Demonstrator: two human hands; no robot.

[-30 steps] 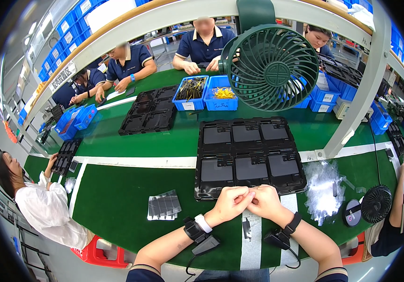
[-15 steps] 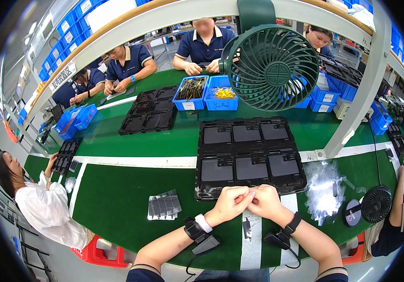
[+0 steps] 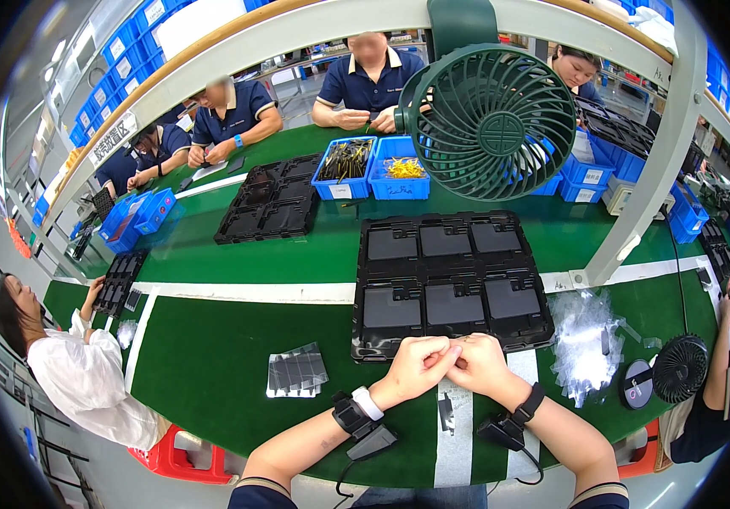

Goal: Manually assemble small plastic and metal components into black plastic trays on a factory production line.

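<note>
My left hand (image 3: 420, 366) and my right hand (image 3: 481, 365) meet at the near edge of a black plastic tray (image 3: 454, 270). Fingers of both are curled and pressed together, thumbs and fingertips touching. Anything pinched between them is hidden. In the tray's six-pocket-like layout lie several flat dark rectangular pieces (image 3: 392, 306), in two rows. To the left of my hands, a small fan of clear film sheets with dark strips (image 3: 297, 371) rests on the green mat. A loose heap of clear film pieces (image 3: 587, 348) lies to the right.
A large green fan (image 3: 501, 131) hangs over the far side of the tray. Blue bins (image 3: 344, 170) with small parts stand beyond it, beside another black tray (image 3: 270, 199). A slanted white post (image 3: 649, 161) and a small black fan (image 3: 679, 369) are at right. Co-workers sit around.
My hands have kept the same place and pose. Across the table, a co-worker's hand has lifted slightly. The tray and films have not moved.
</note>
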